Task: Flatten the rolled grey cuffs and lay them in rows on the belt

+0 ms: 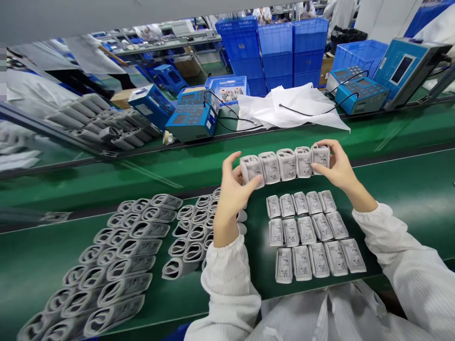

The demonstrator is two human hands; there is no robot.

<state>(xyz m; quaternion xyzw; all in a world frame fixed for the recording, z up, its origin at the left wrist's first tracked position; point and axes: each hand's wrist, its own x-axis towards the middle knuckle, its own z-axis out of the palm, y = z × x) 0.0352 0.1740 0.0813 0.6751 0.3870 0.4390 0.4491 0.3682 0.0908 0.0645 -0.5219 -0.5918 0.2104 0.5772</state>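
While both hands press inward on the ends of a row of five folded grey-and-white cuffs [286, 163], the row stands side by side in a tight line, just beyond a neat block of similar cuffs; whether it is lifted or resting on the green surface is hard to tell. The left hand [232, 189] is curled around the leftmost cuff, with its fingers [234, 163] bent over the top, while the right hand [337, 166] pinches the rightmost cuff between thumb and fingers. Neither hand is spread wide, and each has hold only of its end of the row. The cuffs look light and soft, likely to squash a little and to splay apart unless squeezed from both ends, so the outer cuffs seem the best place to take hold. Nearest the hands on the green worktop [398, 227] lies the block of folded cuffs [307, 232], in three rows of five. To its left sit two groups of open, rolled grey cuffs [103, 270], their hollow ends showing. White ribbed sleeves [401, 251] cover both forearms. Farther off, on a second green belt, stand blue control units [192, 118] with black cables, beside a loose white plastic sheet [295, 106], and stacked blue crates [273, 52] rise behind them.
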